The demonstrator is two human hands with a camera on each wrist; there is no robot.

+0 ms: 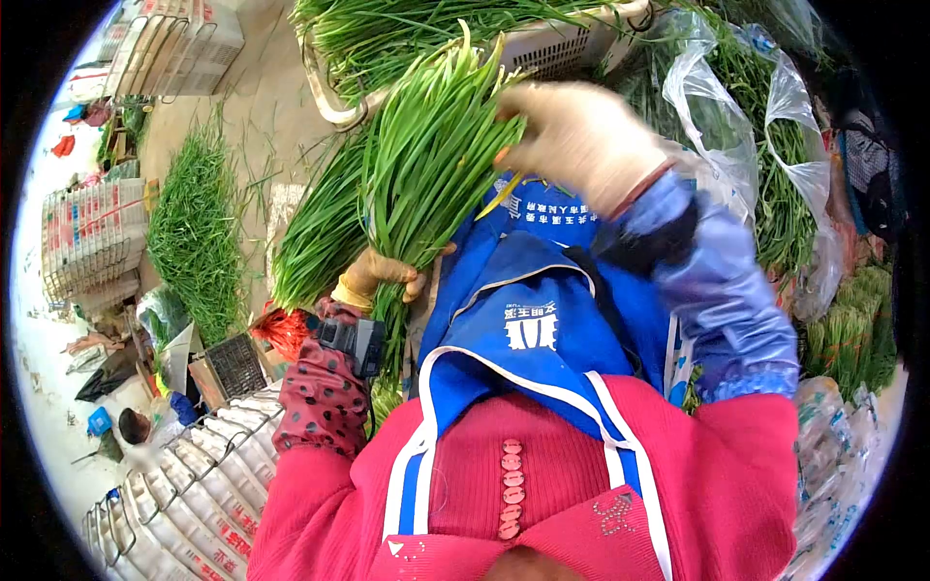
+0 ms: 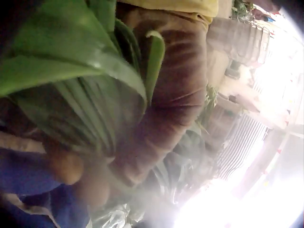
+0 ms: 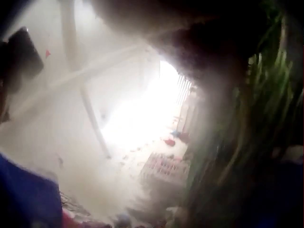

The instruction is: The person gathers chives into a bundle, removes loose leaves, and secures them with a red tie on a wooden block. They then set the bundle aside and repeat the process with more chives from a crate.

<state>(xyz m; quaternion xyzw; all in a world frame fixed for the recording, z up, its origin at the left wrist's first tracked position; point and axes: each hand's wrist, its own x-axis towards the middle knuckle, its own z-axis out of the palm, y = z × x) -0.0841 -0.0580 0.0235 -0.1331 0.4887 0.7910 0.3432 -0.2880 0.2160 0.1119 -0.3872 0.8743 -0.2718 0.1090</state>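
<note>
A thick bunch of garlic chives (image 1: 426, 165) stands upright before the person, pale stem ends at the top. Its lower part is gripped by the left hand (image 1: 383, 276), fingers curled round the leaves. Close up in the left wrist view, broad green leaves (image 2: 90, 90) pass through the curled left hand (image 2: 164, 90). The right hand (image 1: 581, 136), blurred, is at the bunch's upper right side, fingertips among the leaf edges; I cannot tell whether it pinches anything. Just below those fingers hangs a yellowed leaf (image 1: 501, 199). In the right wrist view the chives (image 3: 266, 99) are smeared.
More chives (image 1: 325, 228) lie behind the bunch at left. A white crate (image 1: 557, 53) of chives stands ahead, with plastic bags (image 1: 712, 102) of greens at right. Loose greens (image 1: 199, 228) cover the floor at left, near stacked crates (image 1: 92, 237). A blue apron (image 1: 533, 281) covers the lap.
</note>
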